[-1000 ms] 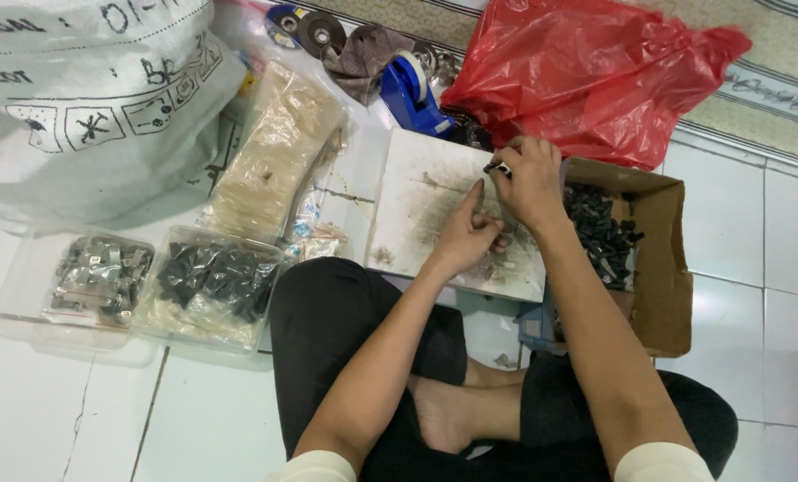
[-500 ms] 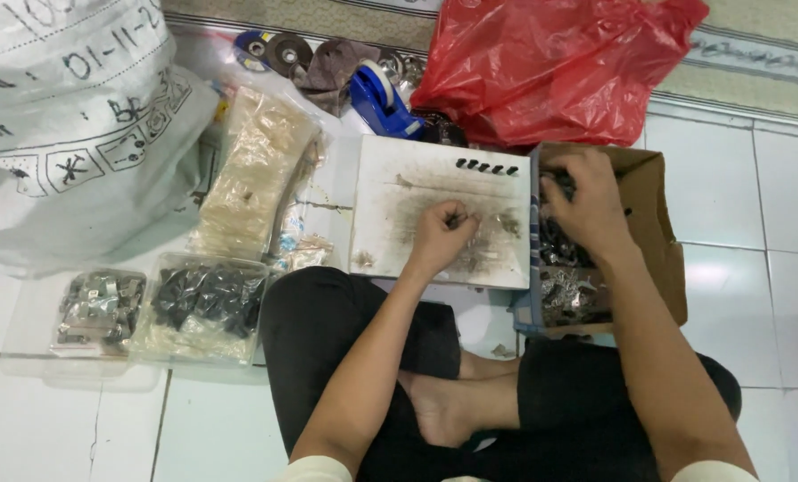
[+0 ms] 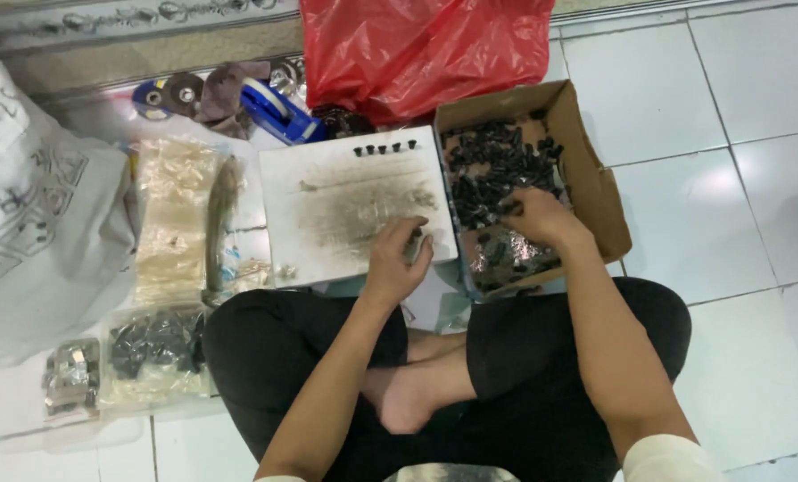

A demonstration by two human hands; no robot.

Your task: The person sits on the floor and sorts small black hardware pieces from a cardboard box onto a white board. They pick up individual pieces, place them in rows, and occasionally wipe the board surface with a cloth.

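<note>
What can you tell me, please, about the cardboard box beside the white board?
The cardboard box is brown, shallow and open-topped, with its flaps folded outward. It sits on the white tiled floor, tilted slightly, directly right of the white board and below the red plastic bag. It holds a loose heap of small black parts, with a clear plastic bag at its near end. The right hand reaches into it, resting on the parts. The person's knee lies close to its near edge.
</note>
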